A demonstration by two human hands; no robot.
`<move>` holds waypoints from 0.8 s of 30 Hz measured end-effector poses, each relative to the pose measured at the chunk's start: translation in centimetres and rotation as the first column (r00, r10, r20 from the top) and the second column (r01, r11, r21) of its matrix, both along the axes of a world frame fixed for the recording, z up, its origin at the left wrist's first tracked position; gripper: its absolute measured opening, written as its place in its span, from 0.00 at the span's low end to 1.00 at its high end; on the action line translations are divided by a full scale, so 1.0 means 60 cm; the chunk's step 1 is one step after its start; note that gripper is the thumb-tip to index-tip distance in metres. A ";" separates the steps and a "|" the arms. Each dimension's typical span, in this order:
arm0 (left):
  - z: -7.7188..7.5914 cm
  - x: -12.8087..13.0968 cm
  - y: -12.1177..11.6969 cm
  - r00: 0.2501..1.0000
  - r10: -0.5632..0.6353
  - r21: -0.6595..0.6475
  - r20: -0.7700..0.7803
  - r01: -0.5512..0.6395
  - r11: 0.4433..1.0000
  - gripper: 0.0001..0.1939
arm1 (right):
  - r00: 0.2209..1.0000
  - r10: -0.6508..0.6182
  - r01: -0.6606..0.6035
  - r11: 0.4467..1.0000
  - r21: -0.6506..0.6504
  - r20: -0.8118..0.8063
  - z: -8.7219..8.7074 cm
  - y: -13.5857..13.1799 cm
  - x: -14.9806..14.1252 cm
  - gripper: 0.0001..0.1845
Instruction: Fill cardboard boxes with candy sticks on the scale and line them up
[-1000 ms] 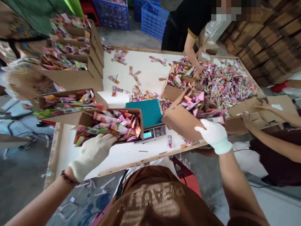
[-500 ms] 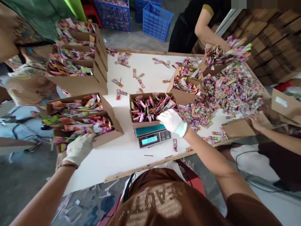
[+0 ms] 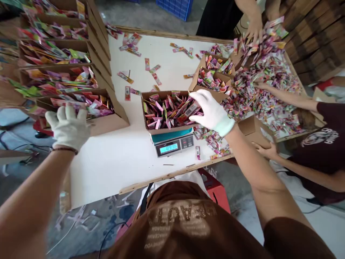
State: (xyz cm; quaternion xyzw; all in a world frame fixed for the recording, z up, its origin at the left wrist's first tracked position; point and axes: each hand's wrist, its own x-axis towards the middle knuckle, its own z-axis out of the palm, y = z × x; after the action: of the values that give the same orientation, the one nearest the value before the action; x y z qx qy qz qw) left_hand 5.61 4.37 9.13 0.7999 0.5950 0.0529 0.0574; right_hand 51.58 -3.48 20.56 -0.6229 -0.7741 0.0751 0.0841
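Note:
A cardboard box (image 3: 161,130) full of small colourful sachets (image 3: 172,108) stands on a digital scale (image 3: 170,147) with a lit blue display. My right hand (image 3: 208,111), in a white glove, hovers over the box's right end with fingers apart and curved; I see nothing held in it. My left hand (image 3: 68,127), also gloved, lies with spread fingers against the near side of another filled box (image 3: 107,125) at the left, its fingertips by the sachets on top.
More filled boxes (image 3: 99,46) stand in a row at the far left. Loose sachets (image 3: 269,90) are heaped on the right of the white table (image 3: 129,151), with two small filled boxes (image 3: 206,91) beside them. Co-workers' hands (image 3: 253,30) reach into the heap; another holds a box (image 3: 256,131).
My right hand has lifted off the sachets and opened. My left hand has spread its fingers on the box, which has moved back against the row. The scale reading has changed.

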 end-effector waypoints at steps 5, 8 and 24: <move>-0.100 -0.026 -0.169 0.991 0.130 0.112 0.043 -0.134 0.985 0.35 | 0.952 0.033 0.003 0.993 -0.117 0.304 -0.027 0.055 -0.043 0.46; -0.171 -0.021 -0.298 0.979 0.187 -0.072 0.078 -0.182 0.981 0.30 | 0.913 0.076 -0.025 0.991 -0.132 0.400 -0.055 0.072 -0.052 0.35; -0.253 0.129 -0.392 0.941 0.068 -0.258 0.332 0.022 0.966 0.22 | 0.984 0.131 -0.092 0.955 0.283 -0.122 0.101 0.018 0.094 0.11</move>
State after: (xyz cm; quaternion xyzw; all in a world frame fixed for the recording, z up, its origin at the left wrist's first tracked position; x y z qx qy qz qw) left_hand 13.32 -19.15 -6.05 0.7575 0.5875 0.1121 0.2617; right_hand 57.23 -2.40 26.64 -0.5536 -0.8032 0.0146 0.2196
